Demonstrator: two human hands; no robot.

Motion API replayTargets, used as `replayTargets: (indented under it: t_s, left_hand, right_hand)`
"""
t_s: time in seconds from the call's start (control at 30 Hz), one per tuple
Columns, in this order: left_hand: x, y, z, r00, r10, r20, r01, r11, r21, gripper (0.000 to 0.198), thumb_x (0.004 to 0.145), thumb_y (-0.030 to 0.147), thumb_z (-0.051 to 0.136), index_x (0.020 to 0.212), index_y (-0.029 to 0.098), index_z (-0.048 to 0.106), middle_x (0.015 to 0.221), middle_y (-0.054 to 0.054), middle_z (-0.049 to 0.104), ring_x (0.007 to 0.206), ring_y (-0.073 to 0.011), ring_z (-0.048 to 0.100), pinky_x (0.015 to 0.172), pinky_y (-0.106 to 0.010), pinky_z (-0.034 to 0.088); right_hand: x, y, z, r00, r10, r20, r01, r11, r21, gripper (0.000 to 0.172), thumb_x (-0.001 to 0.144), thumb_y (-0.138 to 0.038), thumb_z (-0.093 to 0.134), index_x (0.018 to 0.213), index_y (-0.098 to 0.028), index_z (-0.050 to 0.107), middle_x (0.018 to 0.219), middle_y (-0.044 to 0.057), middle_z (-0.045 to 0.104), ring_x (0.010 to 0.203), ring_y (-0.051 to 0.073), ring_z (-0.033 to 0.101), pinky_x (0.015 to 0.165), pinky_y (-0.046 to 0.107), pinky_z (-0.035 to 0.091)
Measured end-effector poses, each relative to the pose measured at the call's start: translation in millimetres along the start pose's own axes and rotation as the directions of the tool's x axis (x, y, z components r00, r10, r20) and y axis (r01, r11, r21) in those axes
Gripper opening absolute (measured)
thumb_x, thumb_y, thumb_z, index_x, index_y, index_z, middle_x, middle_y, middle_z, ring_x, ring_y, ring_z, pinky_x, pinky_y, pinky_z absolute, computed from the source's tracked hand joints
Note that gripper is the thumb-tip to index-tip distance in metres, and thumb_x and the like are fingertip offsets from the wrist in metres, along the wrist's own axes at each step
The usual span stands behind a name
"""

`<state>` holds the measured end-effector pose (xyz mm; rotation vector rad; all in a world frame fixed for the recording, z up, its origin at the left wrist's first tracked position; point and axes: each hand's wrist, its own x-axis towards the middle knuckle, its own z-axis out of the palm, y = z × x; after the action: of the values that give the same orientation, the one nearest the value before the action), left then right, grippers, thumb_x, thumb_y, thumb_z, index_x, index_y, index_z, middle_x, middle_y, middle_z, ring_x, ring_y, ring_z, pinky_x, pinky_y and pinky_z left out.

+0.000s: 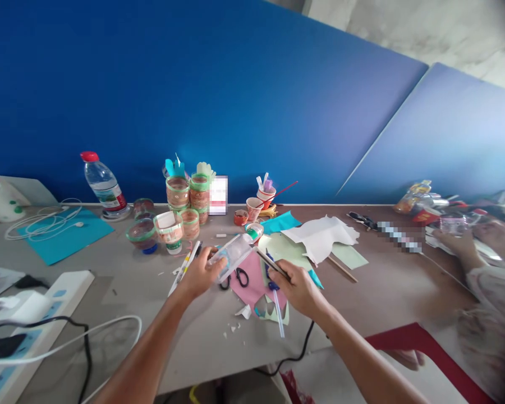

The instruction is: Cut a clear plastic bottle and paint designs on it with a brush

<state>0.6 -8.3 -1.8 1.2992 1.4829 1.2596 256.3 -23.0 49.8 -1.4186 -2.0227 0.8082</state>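
Observation:
My left hand (pixel 206 272) is closed around a clear plastic container (pixel 231 258), tilted with its far end up and to the right. Beside that end sits a small green-and-white round piece (pixel 253 232); I cannot tell whether they touch. My right hand (pixel 298 283) grips a slim dark stick-like tool (pixel 273 264), its tip pointing at the container; its exact kind is unclear. Beneath the right hand lies a blue glue gun (pixel 272 285), partly hidden, with a clear glue stick (pixel 279 317) out of its back. Black-handled scissors (pixel 242 277) lie on pink paper (pixel 252 286).
Decorated cups (pixel 178 191) stand stacked at back left, near a red-capped water bottle (pixel 105 185). White paper (pixel 324 235) and a wooden stick (pixel 344 269) lie right. A power strip (pixel 54 325) with cables is at left. Another person's hand (pixel 458 244) is at far right.

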Motion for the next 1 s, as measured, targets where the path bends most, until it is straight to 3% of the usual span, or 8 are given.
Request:
replayTargets:
  t_s: [0.17,0.27,0.33,0.43,0.57,0.77,1.0]
  left_hand:
    - [2,-3,0.4,0.993,0.022,0.115,-0.065,0.921,0.384,0.034,0.082,0.043,0.053,0.108,0.021,0.059,0.1,-0.007,0.071,0.087,-0.0244,0.068,0.08,-0.037,0.05]
    - [1,-7,2.4,0.983,0.165,0.081,-0.182,0.816,0.548,0.039,0.088,0.037,0.041,0.119,0.016,0.053,0.116,-0.014,0.066,0.109,-0.0265,0.061,0.093,-0.04,0.047]
    - [0,-9,3.7,0.962,0.255,0.098,-0.26,0.743,0.617,0.043,0.088,0.037,0.043,0.125,0.016,0.049,0.123,-0.016,0.062,0.118,-0.0285,0.056,0.097,-0.043,0.044]
    - [-3,-10,4.7,0.928,0.328,0.178,-0.349,0.591,0.727,0.058,0.08,0.046,0.057,0.13,0.018,0.046,0.126,-0.017,0.059,0.117,-0.0333,0.056,0.095,-0.048,0.044]
    - [-6,-10,4.7,0.912,0.359,0.196,-0.353,0.447,0.822,0.065,0.075,0.041,0.065,0.131,0.017,0.044,0.112,-0.016,0.066,0.106,-0.0329,0.06,0.094,-0.048,0.044]
    - [-7,-8,3.3,0.912,0.392,0.122,-0.29,0.406,0.866,0.062,0.078,0.039,0.061,0.131,0.012,0.043,0.106,-0.016,0.066,0.1,-0.0325,0.062,0.092,-0.046,0.044]
    - [-4,-12,3.0,0.897,0.441,-0.024,-0.199,0.452,0.87,0.06,0.08,0.04,0.056,0.132,0.012,0.041,0.114,-0.016,0.064,0.108,-0.0327,0.059,0.091,-0.043,0.044]
  right_hand:
    - [3,-5,7,0.999,-0.036,0.0,0.036,0.999,-0.001,0.032,0.09,-0.038,0.04,0.063,-0.021,0.033,0.055,-0.006,0.032,0.052,0.01,0.029,0.05,0.024,0.025]
    - [4,-7,8,0.997,-0.071,0.013,0.072,0.996,-0.058,0.027,0.089,-0.031,0.037,0.064,-0.022,0.03,0.056,-0.006,0.033,0.053,0.011,0.027,0.051,0.024,0.026]
    - [6,-6,9,0.997,-0.072,0.017,0.073,0.992,-0.103,0.023,0.087,-0.026,0.037,0.065,-0.022,0.03,0.055,-0.006,0.032,0.052,0.011,0.027,0.051,0.024,0.025]
    - [8,-5,11,0.999,-0.04,0.03,0.044,0.989,-0.143,0.021,0.086,-0.025,0.036,0.066,-0.022,0.031,0.054,-0.006,0.032,0.052,0.011,0.028,0.051,0.024,0.025]
    - [12,-7,13,0.999,-0.022,0.048,0.033,0.973,-0.23,0.019,0.086,-0.022,0.036,0.067,-0.022,0.033,0.055,-0.006,0.035,0.051,0.012,0.032,0.052,0.024,0.025]
    - [20,-16,16,0.995,-0.083,0.046,0.093,0.952,-0.291,0.02,0.085,-0.016,0.035,0.066,-0.022,0.034,0.055,-0.005,0.034,0.052,0.013,0.035,0.053,0.025,0.025]
    - [26,-17,25,0.993,-0.115,0.031,0.119,0.959,-0.257,0.018,0.087,-0.02,0.038,0.07,-0.022,0.044,0.057,-0.005,0.041,0.054,0.013,0.036,0.054,0.024,0.027]
